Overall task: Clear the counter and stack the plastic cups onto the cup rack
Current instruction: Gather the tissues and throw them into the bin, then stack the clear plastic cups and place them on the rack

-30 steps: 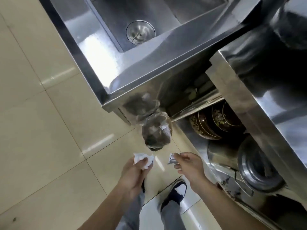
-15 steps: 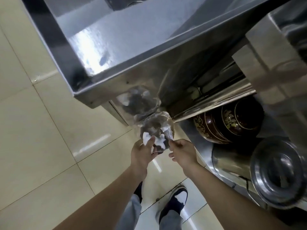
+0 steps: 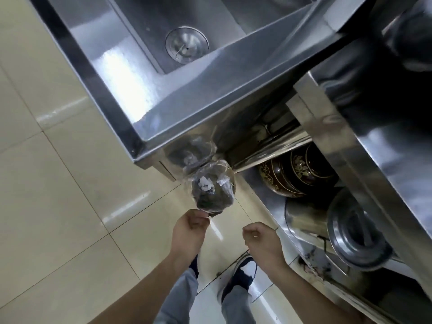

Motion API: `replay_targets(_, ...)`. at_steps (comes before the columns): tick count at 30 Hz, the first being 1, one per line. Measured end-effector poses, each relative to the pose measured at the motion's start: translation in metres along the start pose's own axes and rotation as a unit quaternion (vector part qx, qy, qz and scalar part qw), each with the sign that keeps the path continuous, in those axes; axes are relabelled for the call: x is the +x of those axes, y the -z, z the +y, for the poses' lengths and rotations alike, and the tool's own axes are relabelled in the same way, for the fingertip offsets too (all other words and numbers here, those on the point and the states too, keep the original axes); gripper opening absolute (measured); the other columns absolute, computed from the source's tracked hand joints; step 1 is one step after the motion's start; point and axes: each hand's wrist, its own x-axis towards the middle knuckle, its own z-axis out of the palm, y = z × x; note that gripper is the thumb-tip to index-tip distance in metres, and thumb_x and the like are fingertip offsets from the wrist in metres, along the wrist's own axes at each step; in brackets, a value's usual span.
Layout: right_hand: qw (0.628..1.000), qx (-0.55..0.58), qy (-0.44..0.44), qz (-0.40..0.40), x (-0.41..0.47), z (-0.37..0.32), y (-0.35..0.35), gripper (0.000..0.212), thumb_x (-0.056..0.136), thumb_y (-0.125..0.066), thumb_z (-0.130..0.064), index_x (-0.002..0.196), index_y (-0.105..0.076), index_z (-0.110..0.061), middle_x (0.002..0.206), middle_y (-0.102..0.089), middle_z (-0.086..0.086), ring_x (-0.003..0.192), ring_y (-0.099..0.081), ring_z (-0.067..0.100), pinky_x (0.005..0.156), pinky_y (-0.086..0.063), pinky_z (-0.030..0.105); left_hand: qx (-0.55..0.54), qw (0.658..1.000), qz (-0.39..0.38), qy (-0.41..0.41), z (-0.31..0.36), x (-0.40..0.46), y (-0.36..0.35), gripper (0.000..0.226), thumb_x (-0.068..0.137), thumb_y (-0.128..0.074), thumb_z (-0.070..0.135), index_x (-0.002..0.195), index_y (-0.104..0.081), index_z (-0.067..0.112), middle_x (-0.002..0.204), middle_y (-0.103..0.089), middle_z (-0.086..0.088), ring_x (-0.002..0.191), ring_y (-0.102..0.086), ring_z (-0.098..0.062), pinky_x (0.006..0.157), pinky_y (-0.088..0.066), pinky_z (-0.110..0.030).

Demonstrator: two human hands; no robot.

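A clear plastic bag hangs from the near corner of the steel sink counter. It has dark stuff and white crumpled paper inside. The left hand is curled just under the bag, and its fingertips pinch the bag's bottom edge. The right hand is curled into a loose fist beside it, apart from the bag; I cannot tell if it holds anything. Brown bowls and a metal pot sit on the shelf under the counter. No plastic cups show.
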Motion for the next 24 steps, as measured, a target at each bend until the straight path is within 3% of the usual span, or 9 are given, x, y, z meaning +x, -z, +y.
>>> replay_targets(2,0.998,-0.054,0.043,0.002,-0.019,-0.012,0.013,0.015,0.089,-0.064,-0.013,0.086,-0.068,-0.028,0.092,-0.071,-0.013,0.089,-0.066,0.014,0.069,-0.043,0.009,0.050,0.998,-0.005,-0.047,0.017,-0.025,0.002,0.022,0.085,-0.061,-0.004,0.084,-0.071,0.015,0.079,-0.072,-0.003,0.076,-0.064,-0.022,0.068,-0.049,-0.023)
replay_targets(5,0.988,-0.134,0.082,-0.002,-0.048,-0.027,0.031,0.026,0.091,-0.064,-0.023,0.117,-0.065,-0.023,0.119,-0.066,-0.010,0.110,-0.062,0.013,0.086,-0.042,0.016,0.142,0.982,-0.039,-0.120,0.034,-0.061,0.006,0.017,0.087,-0.068,0.013,0.102,-0.073,0.019,0.101,-0.073,0.009,0.101,-0.066,-0.012,0.079,-0.048,-0.015)
replay_targets(8,0.974,-0.179,0.137,0.010,-0.077,-0.046,0.051,0.039,0.091,-0.063,-0.026,0.129,-0.060,-0.019,0.131,-0.060,-0.007,0.121,-0.057,0.013,0.099,-0.038,0.017,0.246,0.936,-0.063,-0.243,0.054,-0.091,0.010,0.033,0.088,-0.066,0.024,0.121,-0.068,0.022,0.120,-0.067,0.008,0.115,-0.057,-0.011,0.093,-0.042,-0.017)
replay_targets(10,0.970,-0.187,0.153,0.025,-0.100,-0.059,0.069,0.046,0.092,-0.061,-0.030,0.137,-0.054,-0.020,0.140,-0.054,-0.005,0.130,-0.051,0.015,0.109,-0.038,0.027,0.305,0.892,-0.072,-0.326,0.074,-0.115,0.011,0.042,0.087,-0.065,0.028,0.129,-0.065,0.020,0.131,-0.063,0.002,0.121,-0.055,-0.015,0.101,-0.040,-0.022)
replay_targets(12,0.966,-0.187,0.170,0.049,-0.122,-0.069,0.085,0.051,0.092,-0.058,-0.033,0.142,-0.049,-0.023,0.147,-0.047,-0.006,0.134,-0.046,0.017,0.113,-0.036,0.035,0.346,0.854,-0.071,-0.382,0.092,-0.136,0.011,0.046,0.088,-0.066,0.030,0.132,-0.064,0.016,0.139,-0.060,-0.004,0.127,-0.055,-0.021,0.109,-0.042,-0.033)
replay_targets(15,0.961,-0.178,0.187,0.100,-0.158,-0.079,0.113,0.054,0.093,-0.056,-0.037,0.145,-0.043,-0.028,0.150,-0.041,-0.013,0.138,-0.039,0.014,0.114,-0.027,0.023,0.386,0.806,-0.087,-0.440,0.119,-0.167,0.003,0.045,0.090,-0.063,0.032,0.133,-0.064,0.016,0.143,-0.058,-0.008,0.133,-0.052,-0.029,0.107,-0.045,-0.050)
replay_targets(18,0.959,-0.145,0.193,0.148,-0.194,-0.079,0.136,0.056,0.092,-0.056,-0.041,0.146,-0.040,-0.035,0.145,-0.035,-0.022,0.140,-0.035,0.007,0.109,-0.020,0.015,0.406,0.767,-0.117,-0.483,0.136,-0.195,-0.008,0.048,0.094,-0.056,0.039,0.138,-0.060,0.019,0.151,-0.051,-0.006,0.140,-0.045,-0.028,0.110,-0.042,-0.051)
replay_targets(21,0.959,-0.113,0.185,0.179,-0.223,-0.071,0.158,0.057,0.093,-0.053,-0.045,0.147,-0.037,-0.036,0.156,-0.032,-0.015,0.147,-0.026,0.010,0.117,-0.022,0.023,0.429,0.733,-0.133,-0.511,0.148,-0.219,-0.025,0.056,0.095,-0.041,0.052,0.145,-0.050,0.029,0.158,-0.042,0.003,0.146,-0.036,-0.019,0.114,-0.037,-0.048)
replay_targets(24,0.954,-0.080,0.182,0.223,-0.250,-0.058,0.180,0.057,0.094,-0.054,-0.043,0.147,-0.037,-0.035,0.155,-0.034,-0.017,0.145,-0.027,0.004,0.117,-0.023,0.022,0.417,0.716,-0.165,-0.535,0.154,-0.243,-0.046,0.057,0.093,-0.042,0.052,0.145,-0.050,0.029,0.156,-0.042,0.005,0.144,-0.039,-0.019,0.116,-0.035,-0.044)
